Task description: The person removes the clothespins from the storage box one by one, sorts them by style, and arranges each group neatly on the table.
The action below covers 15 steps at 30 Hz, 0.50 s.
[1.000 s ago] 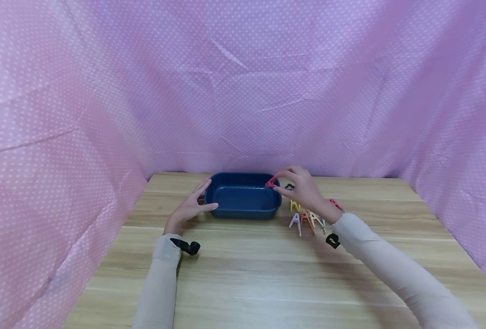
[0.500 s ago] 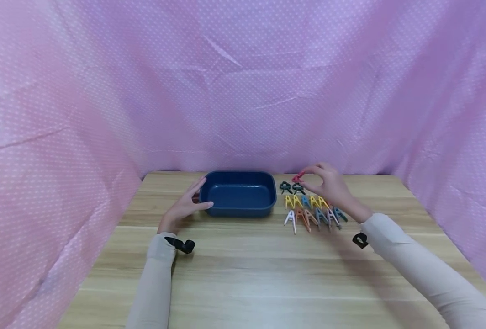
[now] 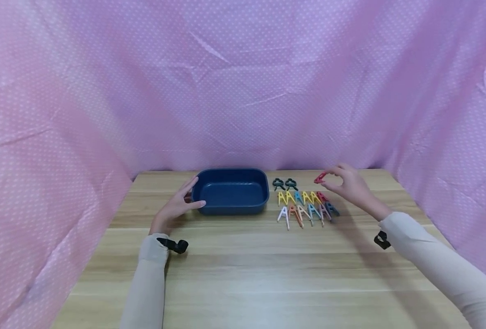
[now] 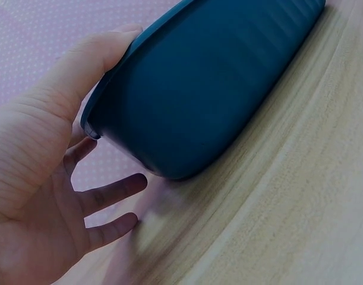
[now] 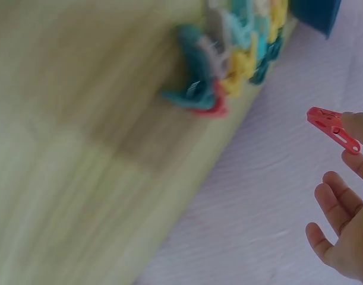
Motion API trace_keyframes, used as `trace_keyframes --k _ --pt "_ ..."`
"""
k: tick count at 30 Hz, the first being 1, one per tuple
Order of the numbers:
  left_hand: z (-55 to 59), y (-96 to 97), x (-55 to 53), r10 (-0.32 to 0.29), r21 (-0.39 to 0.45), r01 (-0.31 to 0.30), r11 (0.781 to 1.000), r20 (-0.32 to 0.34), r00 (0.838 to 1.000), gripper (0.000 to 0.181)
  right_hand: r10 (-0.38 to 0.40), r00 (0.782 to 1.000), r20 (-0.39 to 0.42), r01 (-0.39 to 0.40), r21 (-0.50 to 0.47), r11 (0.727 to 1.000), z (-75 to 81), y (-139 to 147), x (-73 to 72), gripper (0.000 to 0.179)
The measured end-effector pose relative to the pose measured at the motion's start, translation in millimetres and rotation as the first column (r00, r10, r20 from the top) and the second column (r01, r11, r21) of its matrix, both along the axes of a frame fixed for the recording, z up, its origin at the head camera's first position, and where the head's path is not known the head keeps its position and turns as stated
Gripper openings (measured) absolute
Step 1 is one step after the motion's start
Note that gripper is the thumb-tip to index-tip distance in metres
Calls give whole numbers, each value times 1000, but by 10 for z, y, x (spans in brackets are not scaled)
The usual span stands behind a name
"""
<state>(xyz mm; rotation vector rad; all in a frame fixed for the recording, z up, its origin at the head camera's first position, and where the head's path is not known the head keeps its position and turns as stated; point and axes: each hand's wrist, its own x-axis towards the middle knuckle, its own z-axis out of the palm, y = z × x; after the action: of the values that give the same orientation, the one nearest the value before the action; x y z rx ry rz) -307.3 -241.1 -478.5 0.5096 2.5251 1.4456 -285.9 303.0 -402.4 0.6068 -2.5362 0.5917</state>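
Note:
My right hand (image 3: pixel 351 188) pinches a red clothespin (image 3: pixel 319 178) between thumb and fingertips, held up above the back right of the table; its other fingers are spread in the right wrist view. My left hand (image 3: pixel 176 206) spans the left end of a dark blue rectangular basin (image 3: pixel 231 209). In the left wrist view the thumb (image 4: pixel 104 54) touches the basin's rim, while the lower fingers reach out fairly straight beside its wall. Right of the basin, clothespins lie in rows: two dark green clips (image 3: pixel 291 184) behind, then yellow ones (image 3: pixel 290 197), a blue and a red, with mixed colours in front.
A wooden table (image 3: pixel 235 269) carries everything. Pink dotted cloth (image 3: pixel 243 91) hangs behind and along both sides, close to the table's back edge. Black camera mounts (image 3: pixel 173 245) sit on both wrists.
My right hand has moved right with the red clothespin, from over the basin's right end past the rows of clothespins. The left hand keeps its place at the basin; the head view has shifted slightly.

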Motion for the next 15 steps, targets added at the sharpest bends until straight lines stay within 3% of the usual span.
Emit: trace_keyframes --k 11,15 --pt "-19 -10 3 4 -11 -4 1000 -2 1000 94 -77 987 142 76 13 997 -329 445 18 23" --pt "-25 -16 -8 -7 -10 6 1000 -15 1000 93 -101 982 158 101 12 995 -413 512 46 24"
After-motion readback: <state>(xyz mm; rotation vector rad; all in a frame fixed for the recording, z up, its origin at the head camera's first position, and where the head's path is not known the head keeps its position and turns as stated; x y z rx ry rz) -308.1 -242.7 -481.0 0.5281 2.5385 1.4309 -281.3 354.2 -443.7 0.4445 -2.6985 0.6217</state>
